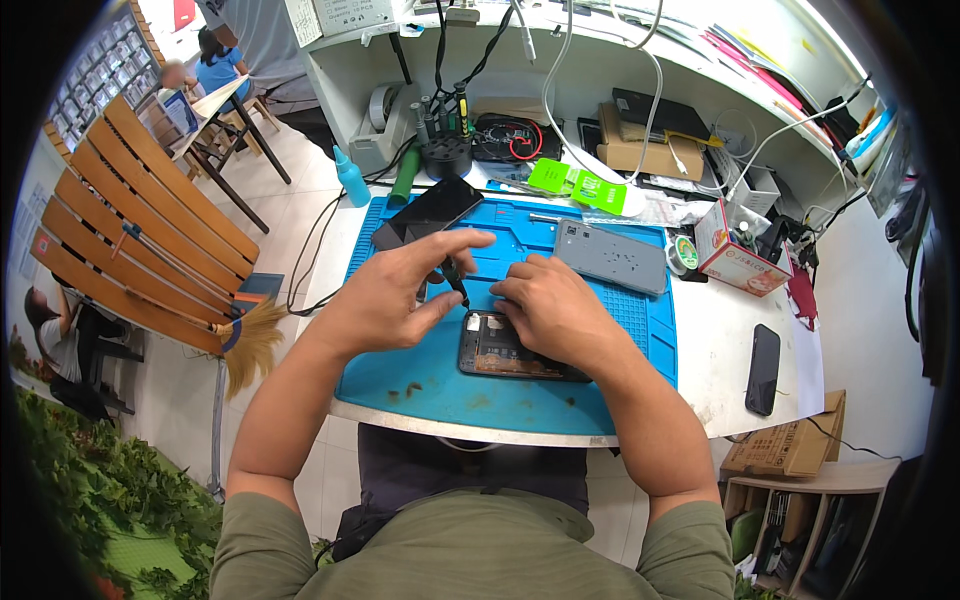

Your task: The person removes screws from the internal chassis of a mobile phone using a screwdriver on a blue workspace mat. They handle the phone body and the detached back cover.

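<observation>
An opened smartphone (pixel 497 358), its inner parts bare, lies on the blue repair mat (pixel 440 390) in front of me. My left hand (pixel 405 290) is closed around a dark, slim screwdriver (pixel 455 277), its lower end near the phone's upper left corner. Curled over the phone's upper edge, my right hand (pixel 555 305) grips it; the palm hides the phone's right part. A grey phone back cover (pixel 612 258) with small dark bits on it lies beyond my right hand. Behind my left hand sits a black phone screen (pixel 440 208).
A screwdriver holder (pixel 446 157), a light blue bottle (pixel 351 178) and a green roll (pixel 404 175) stand at the back left. Green packets (pixel 580 185) lie behind the mat. To the right are a solder spool (pixel 684 253), a small carton (pixel 742 255) and another phone (pixel 763 370). White cables (pixel 655 95) hang down.
</observation>
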`<act>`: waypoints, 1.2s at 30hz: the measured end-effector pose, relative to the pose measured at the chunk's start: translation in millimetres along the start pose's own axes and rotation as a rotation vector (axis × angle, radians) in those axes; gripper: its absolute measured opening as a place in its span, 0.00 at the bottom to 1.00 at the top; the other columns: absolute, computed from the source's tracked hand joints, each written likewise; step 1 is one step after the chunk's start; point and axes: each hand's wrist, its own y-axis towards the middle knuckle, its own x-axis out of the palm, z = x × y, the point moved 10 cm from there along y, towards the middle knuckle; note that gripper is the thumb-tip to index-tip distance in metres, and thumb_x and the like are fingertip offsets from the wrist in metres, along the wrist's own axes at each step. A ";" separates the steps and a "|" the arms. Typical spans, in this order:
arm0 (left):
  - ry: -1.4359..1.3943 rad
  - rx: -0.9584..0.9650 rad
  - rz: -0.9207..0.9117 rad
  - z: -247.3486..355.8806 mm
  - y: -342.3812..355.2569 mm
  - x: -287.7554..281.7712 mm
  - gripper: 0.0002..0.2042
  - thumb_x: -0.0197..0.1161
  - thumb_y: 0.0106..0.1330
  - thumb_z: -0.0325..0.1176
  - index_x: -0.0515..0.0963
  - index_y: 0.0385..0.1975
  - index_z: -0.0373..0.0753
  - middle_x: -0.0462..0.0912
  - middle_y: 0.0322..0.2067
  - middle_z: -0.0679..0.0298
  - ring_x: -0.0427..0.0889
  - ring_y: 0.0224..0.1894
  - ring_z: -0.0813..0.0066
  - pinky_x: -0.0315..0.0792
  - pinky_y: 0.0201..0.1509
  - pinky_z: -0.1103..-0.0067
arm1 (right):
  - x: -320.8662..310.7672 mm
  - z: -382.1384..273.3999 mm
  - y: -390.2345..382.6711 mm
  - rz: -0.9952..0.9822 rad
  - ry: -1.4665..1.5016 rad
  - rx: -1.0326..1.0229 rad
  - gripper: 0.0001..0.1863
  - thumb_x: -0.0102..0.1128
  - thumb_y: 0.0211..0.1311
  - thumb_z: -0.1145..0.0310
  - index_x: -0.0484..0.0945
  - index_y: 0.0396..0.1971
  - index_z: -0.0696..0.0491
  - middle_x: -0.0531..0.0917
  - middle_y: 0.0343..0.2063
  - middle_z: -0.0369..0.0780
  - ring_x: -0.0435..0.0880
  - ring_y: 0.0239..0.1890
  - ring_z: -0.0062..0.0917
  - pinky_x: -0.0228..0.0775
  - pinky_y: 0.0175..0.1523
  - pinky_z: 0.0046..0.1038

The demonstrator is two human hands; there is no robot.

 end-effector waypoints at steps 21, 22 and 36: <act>-0.160 -0.050 0.062 -10.8 -4.1 6.2 0.42 0.85 0.64 0.22 0.73 0.80 0.46 0.91 0.43 0.63 0.92 0.38 0.78 0.86 0.42 0.79 | 2.3 -8.9 -1.4 -0.005 0.082 -0.048 0.11 0.76 0.68 0.67 0.94 0.45 0.55 0.90 0.41 0.43 0.87 0.50 0.42 0.79 0.59 0.45; -0.148 -0.053 0.110 -14.1 -6.3 3.2 0.43 0.85 0.64 0.22 0.72 0.80 0.45 0.91 0.42 0.63 0.93 0.39 0.78 0.87 0.43 0.79 | 1.5 -10.1 -1.1 0.003 0.095 -0.047 0.11 0.76 0.68 0.67 0.94 0.45 0.56 0.91 0.41 0.43 0.87 0.51 0.42 0.79 0.59 0.46; -0.186 -0.065 0.245 -26.8 -10.4 2.4 0.42 0.86 0.65 0.23 0.72 0.80 0.42 0.89 0.41 0.62 0.93 0.38 0.78 0.90 0.44 0.81 | -51.7 58.3 -9.6 0.126 0.026 0.338 0.11 0.75 0.71 0.65 0.94 0.35 0.58 0.93 0.36 0.51 0.92 0.42 0.52 0.84 0.53 0.51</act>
